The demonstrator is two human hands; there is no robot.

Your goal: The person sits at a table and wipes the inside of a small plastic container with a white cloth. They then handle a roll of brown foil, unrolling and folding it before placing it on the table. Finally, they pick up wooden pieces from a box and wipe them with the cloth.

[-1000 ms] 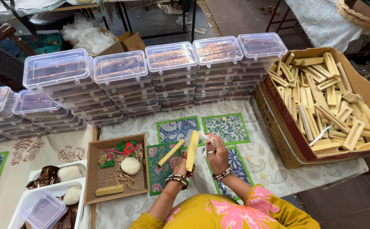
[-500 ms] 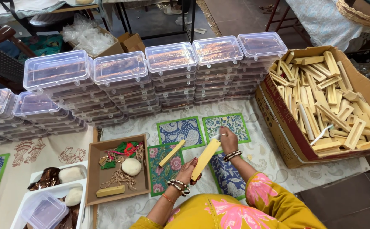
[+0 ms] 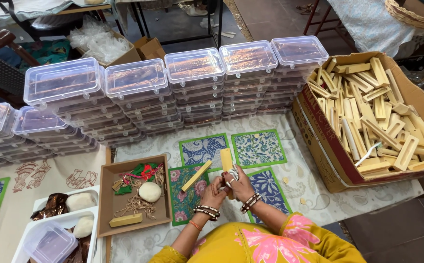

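My left hand point(image 3: 215, 191) and my right hand point(image 3: 240, 182) meet low in the middle, both closed around a pale wooden block point(image 3: 227, 159) that stands almost upright between them. A white string or strip shows at the fingers of my right hand. Another wooden block point(image 3: 196, 176) lies slanted on a printed cloth square point(image 3: 186, 193) just left of my hands. Beaded bracelets sit on both wrists.
A big cardboard box point(image 3: 319, 131) full of wooden blocks stands at the right. Stacks of clear lidded plastic boxes point(image 3: 195, 65) line the back. A brown tray point(image 3: 106, 195) with threads, a white ball and a block lies left, beside white tubs point(image 3: 41, 202).
My right hand reached out to the right over the cloth squares, then came back. The block was tilted in my left hand; now both hands hold it upright.
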